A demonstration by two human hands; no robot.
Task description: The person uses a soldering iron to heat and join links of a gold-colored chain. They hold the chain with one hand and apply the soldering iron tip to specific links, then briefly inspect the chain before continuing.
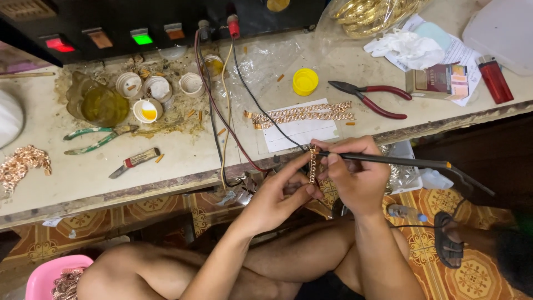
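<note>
While pinched, chain (pixel 312 165) between hands.

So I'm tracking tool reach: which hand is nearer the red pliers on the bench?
Right. The right hand, holding a black rod, sits just below the red pliers; the left hand is farther down and left, pinching a short chain.

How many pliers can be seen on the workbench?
2: green-handled pliers at the left near the yellow liquid dish, red-handled pliers at the right. Others may be hidden under clutter.
</note>
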